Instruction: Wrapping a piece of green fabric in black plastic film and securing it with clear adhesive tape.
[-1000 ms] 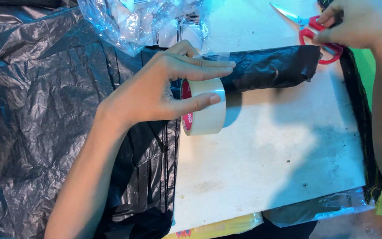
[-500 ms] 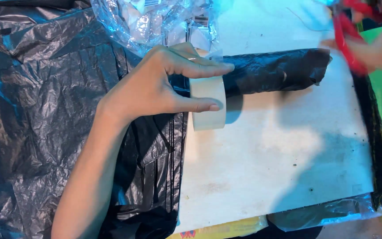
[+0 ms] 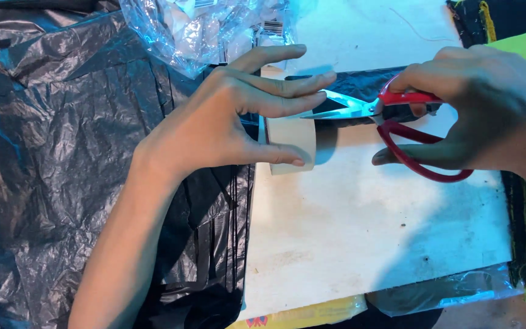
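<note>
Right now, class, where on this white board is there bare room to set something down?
Free: the white board below the tape roll and scissors, down to its front edge. Crowded: the top, with both hands, black-wrapped bundle and clear bag.

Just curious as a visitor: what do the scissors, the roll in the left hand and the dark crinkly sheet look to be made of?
Scissors: shiny blades, probably steel, with glossy red handles that look plastic. Tape roll: matte cream band, likely paper masking tape, though it could be another kind. Black sheet: thin plastic film, going by its fine wrinkles and bluish sheen.
</note>
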